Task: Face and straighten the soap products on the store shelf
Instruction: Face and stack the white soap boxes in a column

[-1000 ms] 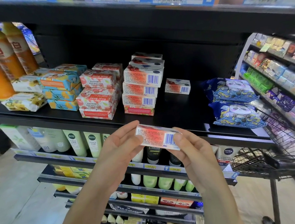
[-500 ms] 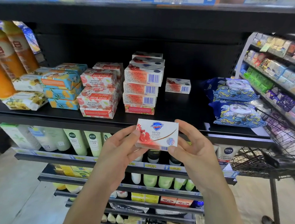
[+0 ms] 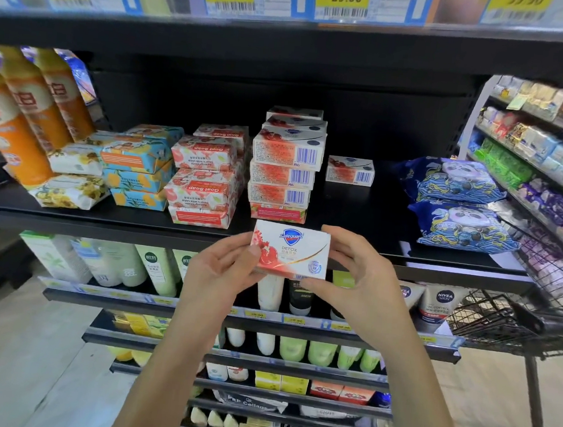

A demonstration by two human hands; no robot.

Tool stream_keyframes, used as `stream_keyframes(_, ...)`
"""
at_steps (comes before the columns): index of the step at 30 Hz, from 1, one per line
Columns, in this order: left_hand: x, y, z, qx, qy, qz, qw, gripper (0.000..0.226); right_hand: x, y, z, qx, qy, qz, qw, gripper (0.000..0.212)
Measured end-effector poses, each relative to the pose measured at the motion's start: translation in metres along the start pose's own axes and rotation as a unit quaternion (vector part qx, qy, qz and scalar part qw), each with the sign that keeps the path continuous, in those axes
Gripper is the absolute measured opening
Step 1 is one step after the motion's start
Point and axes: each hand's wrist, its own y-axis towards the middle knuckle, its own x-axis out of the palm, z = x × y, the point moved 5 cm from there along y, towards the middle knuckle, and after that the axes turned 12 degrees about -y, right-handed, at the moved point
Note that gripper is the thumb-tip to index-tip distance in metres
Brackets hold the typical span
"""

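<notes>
A person holds a white Safeguard soap box (image 3: 290, 251) in both hands just in front of the edge of the black shelf (image 3: 367, 216), with its printed front turned up towards the camera and the logo upright. The left hand (image 3: 216, 275) grips the box's left end, its fingers (image 3: 236, 252) curled round that side with the thumb on the front face. The right hand (image 3: 359, 280) pinches the right end, with fingers along the top right corner and the thumb under the lower edge. Directly behind the held box a stack of Safeguard boxes (image 3: 285, 170) stands on the shelf with barcode sides facing out, and more of the same boxes are piled behind it. A single Safeguard box (image 3: 350, 171) lies alone to the right of the stack, set further back. Left of the stack sit Goat Soap packs (image 3: 205, 180), whose lettering reads upside down, then blue and yellow soap packs (image 3: 139, 168), white floral packs (image 3: 69, 190) and orange bottles (image 3: 17, 125) at the far left. Two blue panda-print packs (image 3: 456, 200) lie at the right end of the shelf. A wire shopping cart (image 3: 518, 316) stands to the right, and tubes (image 3: 154, 270) stand on the shelf below.
</notes>
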Motion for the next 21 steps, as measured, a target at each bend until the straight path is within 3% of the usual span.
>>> stream_keyframes(2, -0.008, 0.007, 0.006, 0.054, 0.101, 0.009, 0.993, 0.024, 0.003, 0.006, -0.003, 0.002, -0.006, 0.001, 1.0, 0.072)
stream_keyframes(4, -0.016, 0.012, 0.012, 0.108, 0.2, 0.011, 0.974, 0.033, 0.005, 0.014, -0.004, 0.008, -0.01, 0.002, 1.0, 0.07)
stream_keyframes(7, -0.027, 0.018, 0.018, 0.189, 0.34, 0.013, 0.921, 0.053, 0.008, 0.028, 0.0, 0.026, -0.015, 0.003, 1.0, 0.065)
stream_keyframes(11, -0.038, 0.033, 0.01, 0.226, 0.484, -0.038, 0.845, 0.054, 0.013, 0.044, 0.001, 0.037, -0.037, -0.01, 0.999, 0.068)
stream_keyframes(14, -0.047, 0.04, -0.005, 0.245, 0.536, -0.053, 0.806, 0.054, 0.016, 0.052, 0.0, 0.029, -0.057, -0.021, 0.998, 0.056)
stream_keyframes(21, -0.053, 0.047, -0.025, 0.314, 0.53, -0.012, 0.787, 0.052, 0.023, 0.061, 0.002, 0.02, -0.089, -0.031, 0.995, 0.053)
